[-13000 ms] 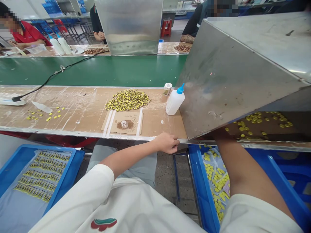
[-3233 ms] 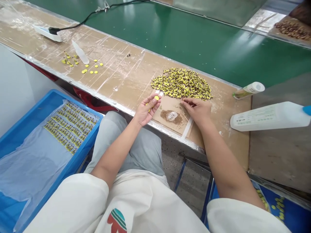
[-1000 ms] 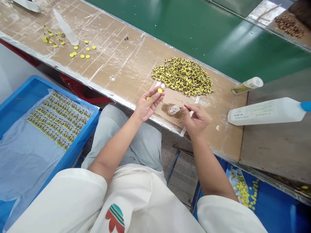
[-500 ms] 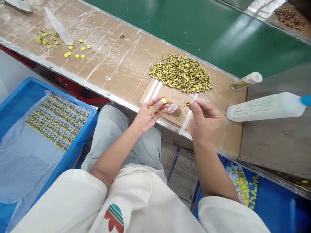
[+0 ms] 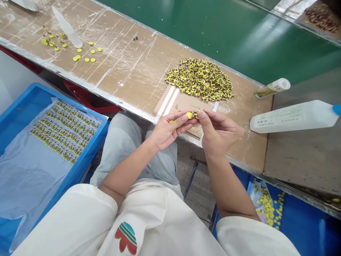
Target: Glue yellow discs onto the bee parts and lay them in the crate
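Note:
Between thumb and fingers my left hand pinches a round yellow disc; more yellow shows in its palm, partly hidden. My right hand is closed on a small yellow-and-dark piece, held right at the disc's edge; whether the two touch I cannot tell. Both hands meet over the front edge of the cardboard-covered bench. Just beyond them lies a large heap of small yellow-and-dark pieces.
Loose yellow discs and a white strip lie on the bench's left. A clear bottle and a small tube lie at right. A blue tray with rows of assembled pieces stands lower left; bagged discs sit lower right.
My right hand has moved left, bringing its small piece up to the disc in my left hand. My left hand has shifted slightly right, and the clear small cup is now hidden behind the hands.

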The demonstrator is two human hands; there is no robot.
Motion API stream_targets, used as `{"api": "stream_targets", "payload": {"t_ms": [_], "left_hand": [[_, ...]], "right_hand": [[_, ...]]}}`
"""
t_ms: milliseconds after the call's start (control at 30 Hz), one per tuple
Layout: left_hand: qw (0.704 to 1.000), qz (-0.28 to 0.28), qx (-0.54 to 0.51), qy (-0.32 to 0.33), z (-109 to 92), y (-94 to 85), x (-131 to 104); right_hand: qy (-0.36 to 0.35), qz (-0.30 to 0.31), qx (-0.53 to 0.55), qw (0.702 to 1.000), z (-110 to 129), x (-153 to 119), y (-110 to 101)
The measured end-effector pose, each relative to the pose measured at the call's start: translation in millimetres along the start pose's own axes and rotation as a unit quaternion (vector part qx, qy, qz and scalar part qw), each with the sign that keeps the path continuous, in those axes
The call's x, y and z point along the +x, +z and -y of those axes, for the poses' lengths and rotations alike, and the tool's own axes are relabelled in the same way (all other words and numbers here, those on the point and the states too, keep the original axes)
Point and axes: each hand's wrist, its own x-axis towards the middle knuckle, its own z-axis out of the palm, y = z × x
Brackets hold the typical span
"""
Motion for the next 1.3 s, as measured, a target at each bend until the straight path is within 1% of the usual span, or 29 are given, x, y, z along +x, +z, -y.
{"api": "stream_targets", "payload": {"t_ms": [100,300,467,600,800,967,1133,1300], "left_hand": [[1.0,-0.009,-0.008,-0.006,0,0.3,0],[1.0,0.022,0.0,0.016,2,-1.3,1],[1.0,-0.004,-0.001,0.001,1,-0.5,1],[1.0,0.005,-0.005,0.01,1,-0.6,1],[1.0,0.011,-0.014,0.025,3,-2.5,2],[1.0,-0.013,-0.012,0.018,4,-2.2,2],[0.999,-0.023,-0.016,0.023,5,-1.3,1],[0.999,-0.031,-0.01,0.035,6,-0.7,0]], "right_hand": [[0.001,-0.007,-0.001,1.0,1,-1,0],[-0.005,0.0,-0.007,1.0,5,-2,2],[0.003,0.006,-0.008,1.0,7,-2,3],[0.014,0.012,-0.013,1.0,7,-2,3],[0.001,0.019,-0.035,0.999,7,-4,2],[-0.019,0.031,-0.054,0.998,9,-5,-1],[-0.033,0.028,-0.077,0.996,11,-4,-2],[-0.042,0.045,-0.05,0.997,11,-3,-1]]}}
